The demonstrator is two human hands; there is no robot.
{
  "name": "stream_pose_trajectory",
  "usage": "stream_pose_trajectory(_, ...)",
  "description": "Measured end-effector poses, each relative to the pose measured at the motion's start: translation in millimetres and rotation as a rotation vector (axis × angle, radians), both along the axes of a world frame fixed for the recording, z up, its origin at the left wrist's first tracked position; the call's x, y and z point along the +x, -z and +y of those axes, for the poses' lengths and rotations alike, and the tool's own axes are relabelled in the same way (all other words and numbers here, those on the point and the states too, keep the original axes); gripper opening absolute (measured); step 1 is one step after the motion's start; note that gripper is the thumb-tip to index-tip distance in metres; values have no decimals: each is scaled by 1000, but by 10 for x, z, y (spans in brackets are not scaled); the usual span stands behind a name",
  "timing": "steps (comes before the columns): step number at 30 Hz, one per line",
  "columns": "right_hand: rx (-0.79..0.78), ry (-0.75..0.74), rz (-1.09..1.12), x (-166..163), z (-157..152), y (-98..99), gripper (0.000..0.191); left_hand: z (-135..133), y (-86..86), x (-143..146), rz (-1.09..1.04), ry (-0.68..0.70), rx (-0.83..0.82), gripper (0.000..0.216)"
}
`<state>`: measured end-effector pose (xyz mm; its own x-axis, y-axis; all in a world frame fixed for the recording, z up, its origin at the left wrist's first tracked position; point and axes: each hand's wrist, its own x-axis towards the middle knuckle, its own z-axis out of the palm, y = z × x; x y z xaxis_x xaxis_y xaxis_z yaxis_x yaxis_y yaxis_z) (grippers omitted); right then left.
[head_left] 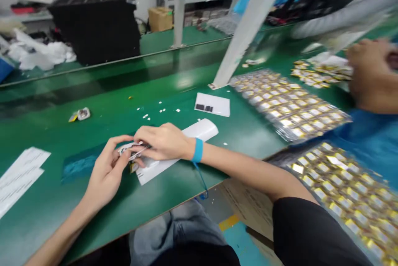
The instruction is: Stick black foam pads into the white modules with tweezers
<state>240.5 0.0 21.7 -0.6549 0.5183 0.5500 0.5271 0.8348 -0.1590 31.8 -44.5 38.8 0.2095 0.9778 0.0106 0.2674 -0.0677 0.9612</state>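
My left hand (107, 170) and my right hand (161, 141) meet over the green table (124, 92), both pinched on a small flat white-and-silver part (132, 148) held between the fingertips. The part is blurred and I cannot name it. Under my right hand lies a white paper strip (199, 131). My right wrist wears a blue band (197, 150) with a cord hanging off the table edge.
Trays of several small gold-foil pieces (289, 104) lie to the right, another tray (348, 187) nearer me. Another person's hand (371, 73) works at the far right. A white card (213, 104), paper sheets (18, 175), small scraps and a black box (96, 25) surround the area.
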Motion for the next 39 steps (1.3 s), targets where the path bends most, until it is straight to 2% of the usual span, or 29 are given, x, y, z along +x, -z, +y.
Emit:
stream_pose_trajectory(4,15,-91,103,18,24,55,32,-12,30,-24,-74,-6,45,39)
stream_pose_trajectory(10,59,-25,129,-37,-98,79,28,-30,107,-5,-209,13,67,29)
stream_pose_trajectory(14,68,-16,167,-59,-154,40,20,-71,121,-3,-158,-13,141,19)
stream_pose_trajectory(17,62,-45,133,-47,-177,-4,23,-105,81,-2,-66,-45,239,7)
stream_pose_trajectory(20,37,-41,79,-25,-184,-27,25,-117,34,-3,-9,-57,307,11)
stream_pose_trajectory(26,24,-14,206,-42,-170,-5,13,-103,32,-20,37,-66,361,16)
stream_pose_trajectory(30,-5,-41,239,-47,-164,11,10,-104,71,-15,-17,-50,294,14)
stream_pose_trajectory(34,-75,-42,240,-35,-149,28,17,-100,67,-2,-106,-21,171,10)
stream_pose_trajectory(39,-49,-46,320,-24,-150,17,9,-88,-3,-16,-213,73,-57,19)
